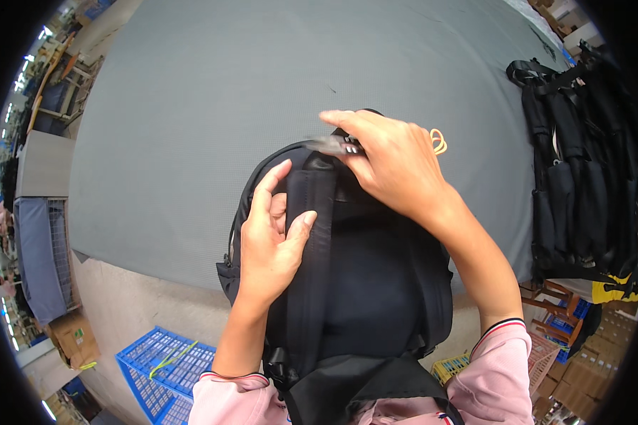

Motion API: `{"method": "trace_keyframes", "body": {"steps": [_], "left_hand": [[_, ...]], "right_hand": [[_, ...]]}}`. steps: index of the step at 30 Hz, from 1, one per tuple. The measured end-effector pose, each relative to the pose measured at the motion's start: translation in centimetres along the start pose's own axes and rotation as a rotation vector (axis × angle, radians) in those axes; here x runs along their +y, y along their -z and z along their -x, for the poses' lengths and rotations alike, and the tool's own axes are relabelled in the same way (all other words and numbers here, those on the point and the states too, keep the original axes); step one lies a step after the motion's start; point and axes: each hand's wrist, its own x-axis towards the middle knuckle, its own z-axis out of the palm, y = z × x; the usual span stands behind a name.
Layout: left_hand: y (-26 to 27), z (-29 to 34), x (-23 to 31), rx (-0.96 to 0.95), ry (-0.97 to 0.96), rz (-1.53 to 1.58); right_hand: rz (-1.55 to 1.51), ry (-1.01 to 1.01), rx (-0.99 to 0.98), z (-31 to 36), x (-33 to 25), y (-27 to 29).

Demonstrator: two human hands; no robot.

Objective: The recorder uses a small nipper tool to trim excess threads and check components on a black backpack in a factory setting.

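- Left hand (273, 237) of mine is closed around the black shoulder strap (312, 255) of a black backpack (361, 283), thumb on the strap's right edge and fingers curled behind its left edge.
- Between both hands, the backpack stands on its back panel side toward me, its top lying on the near edge of the grey work table (262, 78) and its bottom hanging off toward my chest.
- Right hand (393, 166) of mine rests over the backpack's top, fingers pinched on a small silvery, blurred tool (333, 145); what kind of tool it is I cannot tell.
- Just right of that hand, a thin orange loop (438, 140) pokes out from behind the backpack.
- Far right on the table lies a pile of black backpacks (581, 163), well apart from mine.
- Near left, below the table edge, sits a blue plastic crate (159, 368), with a cardboard box (74, 338) to its left.
- Pink sleeves cover my forearms at the near edge.
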Motion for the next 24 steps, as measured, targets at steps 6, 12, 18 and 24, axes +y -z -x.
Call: {"method": "trace_keyframes", "body": {"steps": [6,12,18,24], "left_hand": [[1.8,0.4,0.3,-0.182,0.083,0.068],[2.6,0.9,-1.7,-0.103,-0.021,-0.301],[3.0,1.0,-3.1,-0.117,0.094,-0.152],[3.0,1.4,-3.9,-0.070,0.117,-0.113]], "right_hand": [[-0.053,-0.235,-0.278,-0.9,1.2,-1.3],[-0.112,-0.181,-0.229,-0.5,1.1,-2.0],[-0.090,-0.204,-0.306,-0.7,1.5,-3.7],[-0.304,-0.258,-0.269,-0.7,2.9,-4.7]]}}
